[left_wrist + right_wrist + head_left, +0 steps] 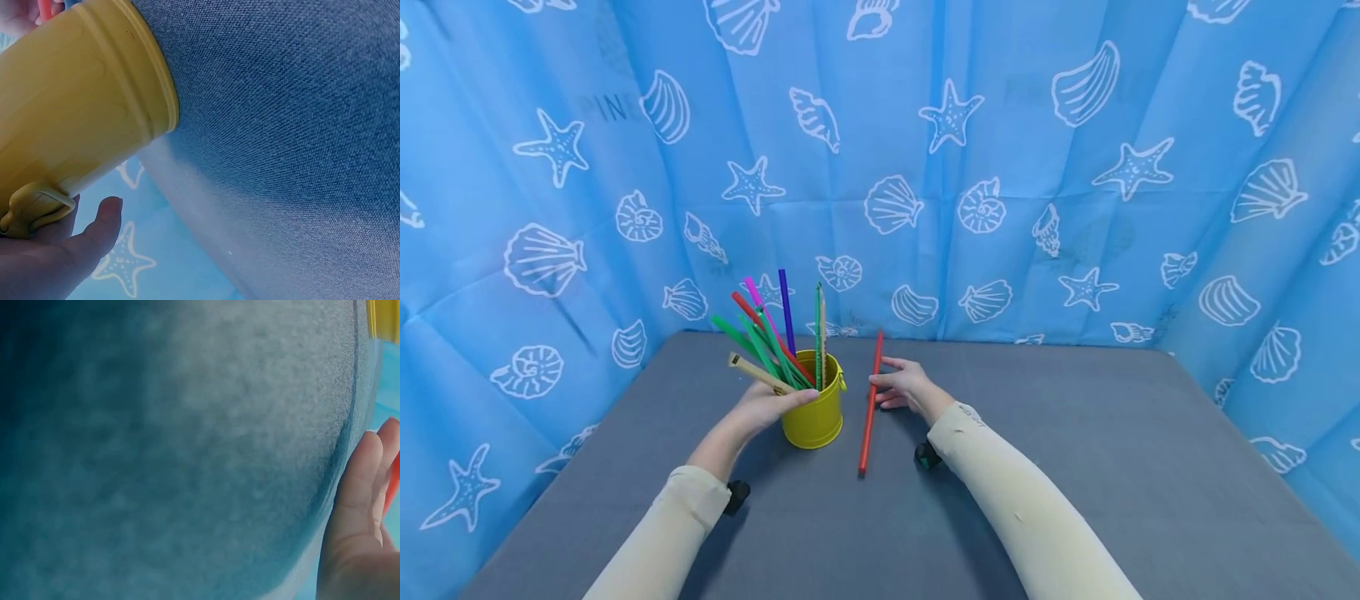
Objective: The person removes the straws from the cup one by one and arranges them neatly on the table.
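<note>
A yellow metal bucket [814, 421] stands on the grey table, holding several long thin things: green, red, pink and blue sticks, plus flat strips with markings like rulers. My left hand [760, 410] grips it at the left side, thumb across the rim; the left wrist view shows fingers beside the bucket's handle lug [37, 209]. To the right of the bucket, my right hand [904, 385] pinches a long red stick [868, 425] between thumb and fingers. The stick slants upright, its lower end toward me. In the right wrist view the fingers hide most of it.
Grey cloth covers the table [1075, 442]. A blue curtain [1015, 167] with white shells and starfish hangs behind it and along both sides. A pale flat strip [760, 372] sticks out over the bucket's left rim, above my left hand.
</note>
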